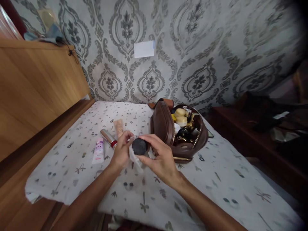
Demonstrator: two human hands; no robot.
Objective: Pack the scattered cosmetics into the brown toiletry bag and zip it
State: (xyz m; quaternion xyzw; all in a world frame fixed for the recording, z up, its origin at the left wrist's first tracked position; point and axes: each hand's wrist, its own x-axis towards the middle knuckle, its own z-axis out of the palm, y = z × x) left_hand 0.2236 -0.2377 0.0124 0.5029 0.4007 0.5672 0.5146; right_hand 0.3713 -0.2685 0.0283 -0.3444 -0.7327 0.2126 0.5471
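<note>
My right hand (160, 157) grips a round black compact-like case (140, 147) between thumb and fingers. A thin white wipe or tissue (137, 164) hangs around its left and lower side, pinched by my left hand (122, 150). Left of my hands lie a silver tube with a red band (107, 137), a beige squeeze tube (118, 126) and a white-and-purple squeeze tube (98, 150). To the right, a brown makeup bag (163, 123) stands unzipped, with cream-lidded jars (181, 121) and several small gold and black items inside.
A patterned white cloth (144, 199) covers the table. A wooden cabinet (40, 80) rises at the left, and a damask-papered wall (149, 29) with a white card (144, 49) stands behind. Dark furniture with things on it (271, 128) is at the right.
</note>
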